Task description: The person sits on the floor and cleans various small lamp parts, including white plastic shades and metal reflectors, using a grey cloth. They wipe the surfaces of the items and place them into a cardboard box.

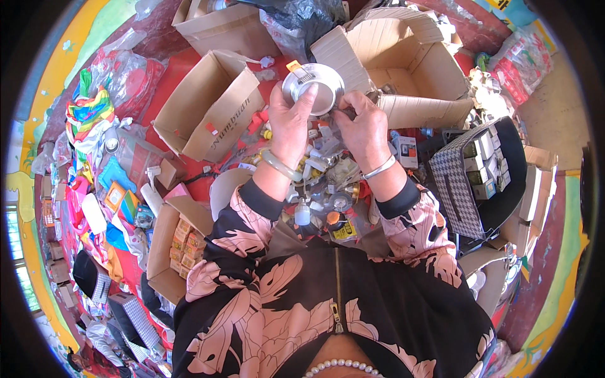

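A round white recessed downlight (328, 77) with an orange-tipped spring clip (293, 65) is held up in front of me. My left hand (291, 120) is closed on its left side, the thumb lying across its face. At the lower right of its rim, my right hand (367, 129) is pinched, thumb and forefinger curled together; exactly what part they grip is partly hidden. Below both hands lies a heap of small bulbs and lamp parts (324, 165). A light-blue-and-white bulb (302, 214) sits at the near edge of the heap, beside a yellow packet (344, 230).
Open cardboard boxes stand ahead, one at left (217, 116) and a larger one at right (403, 63). A checked black bin (450, 183) holding small boxes is at right. A carton (165, 252) of little boxes stands at left, near colourful cloths and bags (94, 116).
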Demonstrator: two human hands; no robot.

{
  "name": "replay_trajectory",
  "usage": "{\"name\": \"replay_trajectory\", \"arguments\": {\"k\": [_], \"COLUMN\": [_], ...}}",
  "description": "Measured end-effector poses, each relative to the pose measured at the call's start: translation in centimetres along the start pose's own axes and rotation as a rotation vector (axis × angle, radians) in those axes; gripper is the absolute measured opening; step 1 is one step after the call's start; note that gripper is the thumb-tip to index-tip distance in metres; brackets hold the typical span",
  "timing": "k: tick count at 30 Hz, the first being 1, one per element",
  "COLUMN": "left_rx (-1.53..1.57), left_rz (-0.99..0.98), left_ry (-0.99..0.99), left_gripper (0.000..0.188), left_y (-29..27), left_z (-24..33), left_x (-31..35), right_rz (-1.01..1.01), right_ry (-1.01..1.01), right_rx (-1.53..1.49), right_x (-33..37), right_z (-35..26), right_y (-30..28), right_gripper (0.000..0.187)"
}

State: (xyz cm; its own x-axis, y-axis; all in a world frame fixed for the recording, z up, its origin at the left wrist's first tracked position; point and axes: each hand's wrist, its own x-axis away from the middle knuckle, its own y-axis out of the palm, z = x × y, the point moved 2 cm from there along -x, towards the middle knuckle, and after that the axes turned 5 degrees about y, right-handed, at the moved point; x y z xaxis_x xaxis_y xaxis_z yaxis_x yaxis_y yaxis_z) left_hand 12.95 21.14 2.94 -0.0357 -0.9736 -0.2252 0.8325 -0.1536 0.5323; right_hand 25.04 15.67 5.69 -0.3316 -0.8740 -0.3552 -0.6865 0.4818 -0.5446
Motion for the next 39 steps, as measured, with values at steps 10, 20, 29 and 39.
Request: {"name": "replay_trajectory", "arguments": {"k": [10, 20, 29, 39], "left_rx": [-0.032, 0.542, 0.594, 0.267], "left_rz": [-0.172, 0.145, 0.149, -0.042], "left_ry": [-0.237, -0.284, -0.307, -0.099], "left_gripper": [0.031, 0.033, 0.031, 0.035], "left_y": [-0.3, -3.6, -2.1, 0.1], "left_z": [-0.9, 0.1, 0.1, 0.1], "left_x": [1.8, -1.6, -1.1, 0.7], "right_rz": [0.301, -0.163, -0.307, 0.001], "right_ry": [0.058, 0.436, 0.518, 0.415], "right_rx": [-0.112, -1.080, -0.828, -0.729], "right_x": [-4.5, -4.3, -0.5, -1.3], "right_z": [4.4, 6.3, 2.5, 2.9], "right_y": [-3.4, -3.9, 2.9, 2.5], "right_gripper": [0.012, 0.010, 0.011, 0.012]}}
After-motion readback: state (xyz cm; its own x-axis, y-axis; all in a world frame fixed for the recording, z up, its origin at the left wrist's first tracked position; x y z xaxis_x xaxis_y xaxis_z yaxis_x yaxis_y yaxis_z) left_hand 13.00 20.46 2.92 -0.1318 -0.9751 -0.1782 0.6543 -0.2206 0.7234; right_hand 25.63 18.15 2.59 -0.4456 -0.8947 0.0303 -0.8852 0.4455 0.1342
